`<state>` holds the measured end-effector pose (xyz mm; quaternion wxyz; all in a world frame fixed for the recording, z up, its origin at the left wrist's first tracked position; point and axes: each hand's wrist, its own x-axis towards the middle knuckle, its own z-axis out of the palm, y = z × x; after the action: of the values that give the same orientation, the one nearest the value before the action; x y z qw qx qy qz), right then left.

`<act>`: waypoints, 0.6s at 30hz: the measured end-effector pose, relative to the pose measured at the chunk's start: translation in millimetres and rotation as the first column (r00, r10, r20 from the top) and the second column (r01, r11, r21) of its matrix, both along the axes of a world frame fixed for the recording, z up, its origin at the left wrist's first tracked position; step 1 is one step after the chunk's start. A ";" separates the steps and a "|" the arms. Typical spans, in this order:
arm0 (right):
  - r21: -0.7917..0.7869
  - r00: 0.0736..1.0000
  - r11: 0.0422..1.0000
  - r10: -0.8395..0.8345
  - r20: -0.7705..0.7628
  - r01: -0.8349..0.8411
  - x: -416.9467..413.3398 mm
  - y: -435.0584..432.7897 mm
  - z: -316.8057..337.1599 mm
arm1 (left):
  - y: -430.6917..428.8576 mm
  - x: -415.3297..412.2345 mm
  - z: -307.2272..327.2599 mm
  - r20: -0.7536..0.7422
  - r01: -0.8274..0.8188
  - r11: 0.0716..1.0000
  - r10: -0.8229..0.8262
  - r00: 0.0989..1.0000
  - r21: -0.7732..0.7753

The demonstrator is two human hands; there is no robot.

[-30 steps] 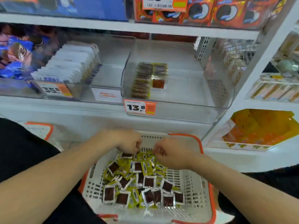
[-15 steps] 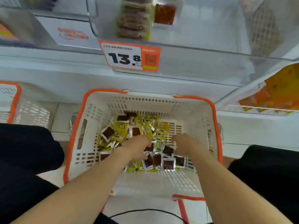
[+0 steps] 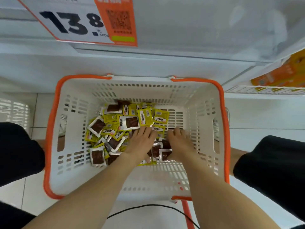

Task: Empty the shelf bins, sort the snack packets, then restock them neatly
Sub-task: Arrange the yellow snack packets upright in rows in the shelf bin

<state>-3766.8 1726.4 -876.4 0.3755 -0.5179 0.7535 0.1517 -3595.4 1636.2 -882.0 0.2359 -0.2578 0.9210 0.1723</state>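
Observation:
A white slotted basket (image 3: 204,123) with an orange rim stands on the floor between my knees. Its bottom holds a heap of several small snack packets (image 3: 113,128), yellow-green wrappers with dark brown windows. My left hand (image 3: 142,141) lies palm down on the heap, fingers straight and spread. Beside it, my right hand (image 3: 179,141) rests palm down over the packets at the heap's right edge, fingers reaching onto the bare basket floor. Neither hand plainly grips a packet.
The white shelf front (image 3: 165,60) rises just beyond the basket, with a price tag (image 3: 82,22) reading 13.8. Orange boxes (image 3: 280,75) sit on a lower shelf at right. A second white basket (image 3: 13,111) is at far left. A black cable (image 3: 148,208) crosses the floor.
My view has dropped from the shelf bins to the basket. Both hands have gone from the basket's far rim down into the packets and now lie flat on them.

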 end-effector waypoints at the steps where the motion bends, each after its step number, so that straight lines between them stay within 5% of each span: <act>1: -0.009 1.000 1.000 0.011 0.013 -0.011 0.6 -1.9 1.4 | -1.0 0.9 -0.1 -0.022 -0.018 0.999 0.019 1.000 0.046; 6: -0.017 0.982 1.000 -0.020 0.185 0.023 12.1 -15.2 8.1 | -8.2 3.1 3.5 -0.044 -0.143 0.976 0.152 0.987 0.164; 12: 0.101 0.877 0.955 -0.297 0.377 0.280 8.6 -25.1 -0.5 | -25.8 3.8 17.1 0.088 -0.256 0.930 0.241 0.967 0.263; 18: 0.126 0.797 0.871 -0.485 0.360 0.474 -0.3 -26.9 0.6 | -22.6 2.2 25.8 0.174 -0.190 0.971 0.164 0.971 0.143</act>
<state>-3767.0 1699.5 -875.7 0.5479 -0.3241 0.7701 -0.0407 -3593.2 1613.5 -856.3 0.3130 -0.3328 0.8555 0.2439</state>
